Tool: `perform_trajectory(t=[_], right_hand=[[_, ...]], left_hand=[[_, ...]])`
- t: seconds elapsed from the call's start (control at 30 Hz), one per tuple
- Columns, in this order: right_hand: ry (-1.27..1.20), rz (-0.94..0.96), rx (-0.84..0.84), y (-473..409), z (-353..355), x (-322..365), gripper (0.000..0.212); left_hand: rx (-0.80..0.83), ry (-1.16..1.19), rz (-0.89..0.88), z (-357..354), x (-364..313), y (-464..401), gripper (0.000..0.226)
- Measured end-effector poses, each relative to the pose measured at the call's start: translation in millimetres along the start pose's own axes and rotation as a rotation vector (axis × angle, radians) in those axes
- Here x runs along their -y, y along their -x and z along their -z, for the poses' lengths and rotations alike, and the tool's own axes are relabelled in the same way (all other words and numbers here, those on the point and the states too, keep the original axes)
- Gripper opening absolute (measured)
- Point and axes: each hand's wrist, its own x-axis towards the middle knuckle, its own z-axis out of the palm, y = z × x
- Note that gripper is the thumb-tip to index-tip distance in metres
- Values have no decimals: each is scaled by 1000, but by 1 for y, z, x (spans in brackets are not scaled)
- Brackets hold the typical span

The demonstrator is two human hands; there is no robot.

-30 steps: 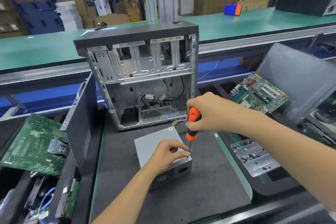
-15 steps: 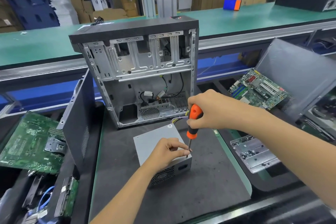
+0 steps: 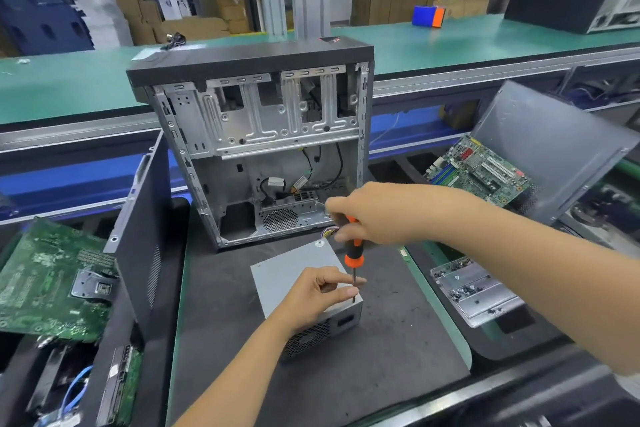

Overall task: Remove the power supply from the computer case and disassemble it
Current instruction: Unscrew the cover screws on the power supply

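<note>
The grey power supply lies on the dark mat, in front of the open, gutted computer case. My left hand rests on the supply's near right top corner, thumb and forefinger pinching the shaft of the screwdriver. My right hand grips the orange-and-black screwdriver by its handle, held upright with the tip at that top corner. Coloured wires leave the supply's far end behind my right hand.
A case side panel leans at the mat's left edge, with a motherboard beyond it. On the right are a metal tray of screws, a second motherboard and a grey panel. A green conveyor runs behind the case.
My right hand has shifted slightly on the screwdriver handle and turned it. The left hand stays on the supply's corner. The camera view has dropped a little.
</note>
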Motion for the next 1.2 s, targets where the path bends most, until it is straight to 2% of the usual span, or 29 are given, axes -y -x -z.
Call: perform_trajectory(t=[0.07,0.17,0.23,0.27,0.37,0.47,0.53,0.6,0.67,0.73,0.77,0.83,0.9,0.97,1.03,1.1,1.13,1.2], right_hand=[[4,39,74,2,4,-2,11],[-41,103,200,8,11,-1,26],[-101,95,235,11,13,-3,25],[-118,58,221,12,13,-5,28],[-128,-187,80,12,8,-4,58],[144,-173,-87,5,-3,-4,52],[148,-51,-44,5,-4,-6,33],[61,73,86,8,3,-11,12],[9,188,202,12,12,-15,30],[-47,203,195,12,17,-17,38],[-55,166,146,10,18,-18,43],[-30,10,32,8,18,-16,57],[124,-112,-56,5,12,-9,66],[301,-65,-109,0,7,-7,52],[194,51,-2,4,13,-8,23],[52,171,183,8,25,-13,37],[18,190,211,8,29,-15,45],[15,121,127,8,30,-13,53]], left_hand=[[7,12,1,0,-2,-1,14],[8,32,14,-2,-4,-1,12],[7,16,19,-4,-5,-1,12],[4,5,24,-4,-5,-1,13],[-7,-19,30,-6,-6,-1,13],[-16,-27,33,-7,-6,-1,10],[-7,-16,40,-7,-9,-1,9],[7,11,31,-8,-13,-3,13],[20,1,11,-11,-15,-6,20],[32,-8,-6,-13,-13,-7,18],[31,-6,-3,-13,-12,-7,15],[17,13,-6,-12,-8,-8,24],[35,26,-14,-11,-6,-8,27],[47,25,-22,-12,-8,-8,22],[46,10,-16,-13,-7,-8,18],[56,3,-2,-13,-7,-8,16],[58,6,7,-13,-7,-8,17],[61,11,15,-14,-6,-8,29]])
